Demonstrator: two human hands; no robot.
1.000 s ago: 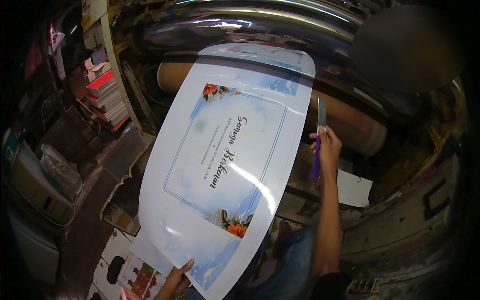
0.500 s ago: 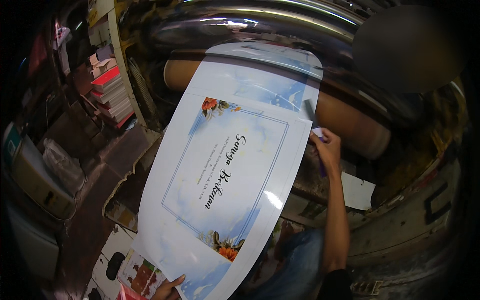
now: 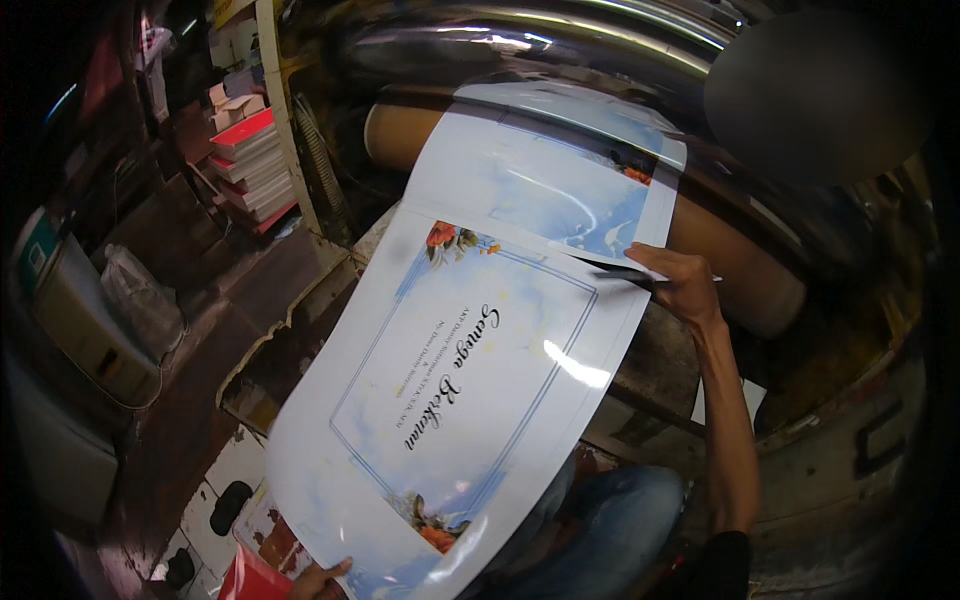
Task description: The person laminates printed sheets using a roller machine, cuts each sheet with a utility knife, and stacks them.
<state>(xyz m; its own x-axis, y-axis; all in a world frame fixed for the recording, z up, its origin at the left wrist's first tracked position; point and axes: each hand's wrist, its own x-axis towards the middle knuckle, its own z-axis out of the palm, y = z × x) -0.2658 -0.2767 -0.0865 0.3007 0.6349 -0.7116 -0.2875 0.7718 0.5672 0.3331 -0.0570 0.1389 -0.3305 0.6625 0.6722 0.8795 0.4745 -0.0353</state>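
A: Changed how, since half a second ago?
B: Has carried the knife [image 3: 617,275] from the right margin into the glossy printed sheet [image 3: 470,350]; seems to mean a cut under way between two designs, only partway across.

A: Held how?
B: Clasps the knife in the right hand [image 3: 685,283], tightly closed around it. Seems to pinch the sheet's near corner in the left hand [image 3: 320,580], partly hidden. Stretches the sheet between left hand and rollers [image 3: 450,50].

A: And around?
B: Just beyond the right hand, a brown roll [image 3: 745,270]; below it, denim-clad legs [image 3: 625,520]. Beyond the left hand, worn white floor tiles [image 3: 235,460]; farther, stacked red-covered books [image 3: 250,165].
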